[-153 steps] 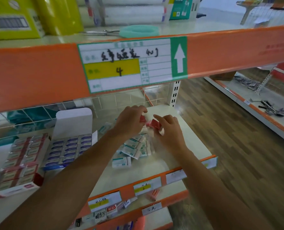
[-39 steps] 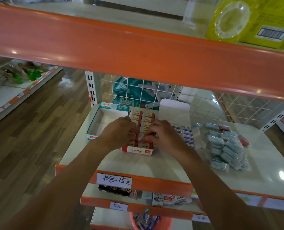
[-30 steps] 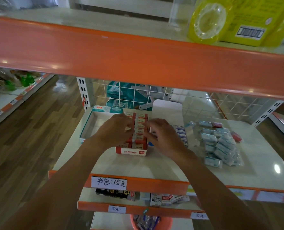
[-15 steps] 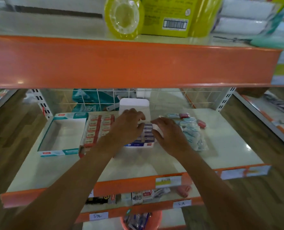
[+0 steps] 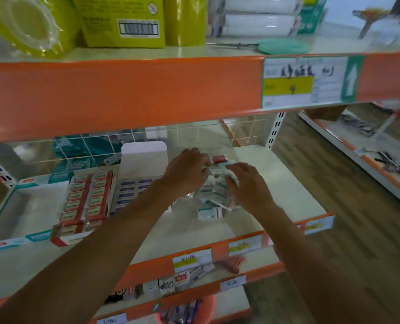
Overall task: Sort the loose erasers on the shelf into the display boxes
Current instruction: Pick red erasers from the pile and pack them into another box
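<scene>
Left hand (image 5: pixel 187 173), fingers' hold unclear, and right hand (image 5: pixel 249 187), fingers spread, cover loose erasers (image 5: pixel 209 212); open shelf (image 5: pixel 287 190) rightward to its edge

Shelf (image 5: pixel 285 183) room rightward — beam (image 5: pixel 124 94) overhead

Person's limbs, seen from above. The left forearm (image 5: pixel 100 253) and right forearm (image 5: pixel 311 265) are bare along all their visible length, up to the lower frame edge. The left hand (image 5: pixel 187 174) and right hand (image 5: pixel 248 188) are bare too. Knuckles and finger outlines show plainly; blur probably hides finer detail at wrists and nails.
</scene>
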`<state>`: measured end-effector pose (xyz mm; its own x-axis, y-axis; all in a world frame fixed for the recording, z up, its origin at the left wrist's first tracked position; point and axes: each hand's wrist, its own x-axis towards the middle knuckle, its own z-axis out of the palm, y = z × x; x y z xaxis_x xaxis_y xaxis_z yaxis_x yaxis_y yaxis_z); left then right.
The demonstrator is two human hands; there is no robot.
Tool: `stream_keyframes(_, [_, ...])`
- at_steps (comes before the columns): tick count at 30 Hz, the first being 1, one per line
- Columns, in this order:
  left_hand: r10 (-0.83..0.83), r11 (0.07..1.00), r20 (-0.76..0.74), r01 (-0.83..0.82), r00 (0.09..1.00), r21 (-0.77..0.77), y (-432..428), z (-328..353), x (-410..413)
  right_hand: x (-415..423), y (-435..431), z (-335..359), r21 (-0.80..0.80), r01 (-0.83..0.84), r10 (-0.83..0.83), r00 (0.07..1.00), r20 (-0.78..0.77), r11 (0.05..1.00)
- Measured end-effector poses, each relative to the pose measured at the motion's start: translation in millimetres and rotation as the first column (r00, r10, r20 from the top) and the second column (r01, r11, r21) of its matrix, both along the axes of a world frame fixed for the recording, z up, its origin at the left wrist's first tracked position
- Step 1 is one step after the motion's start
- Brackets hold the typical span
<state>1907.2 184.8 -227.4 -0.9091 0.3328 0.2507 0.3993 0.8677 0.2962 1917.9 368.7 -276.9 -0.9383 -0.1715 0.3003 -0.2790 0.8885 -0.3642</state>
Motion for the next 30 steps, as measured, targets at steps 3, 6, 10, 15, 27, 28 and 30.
stream_keyframes(3, [-0.014, 0.999, -0.011, 0.014, 1.000, -0.034, 20, -1, -11, -10, 19, -8, -0.020, 0.015, -0.015, 1.000, -0.002, 1.000])
stream_keyframes(6, [-0.030, 0.998, -0.015, 0.029, 0.999, -0.053, 37, -3, -23, -25, 36, -16, -0.025, 0.045, -0.043, 0.997, 0.067, 0.999])
stream_keyframes(10, [0.023, 0.997, 0.009, -0.022, 1.000, -0.077, 54, -6, -45, -37, 53, -24, -0.033, 0.052, -0.048, 0.991, 0.123, 0.998])
stream_keyframes(15, [0.076, 0.988, 0.050, -0.069, 0.996, -0.136, 72, -9, -70, -46, 64, -29, -0.047, 0.051, -0.048, 0.997, 0.061, 0.998])
stream_keyframes(27, [0.142, 0.965, 0.141, -0.106, 0.980, -0.238, 82, -27, -98, -48, 64, -31, -0.196, 0.081, -0.083, 0.997, 0.001, 0.977])
stream_keyframes(28, [0.147, 0.964, 0.150, -0.108, 0.978, -0.242, 82, -27, -100, -49, 63, -31, -0.197, 0.081, -0.083, 0.997, -0.004, 0.977])
stream_keyframes(30, [0.153, 0.966, 0.176, -0.110, 0.972, -0.232, 82, -28, -102, -50, 63, -32, -0.194, 0.082, -0.083, 0.997, -0.001, 0.978])
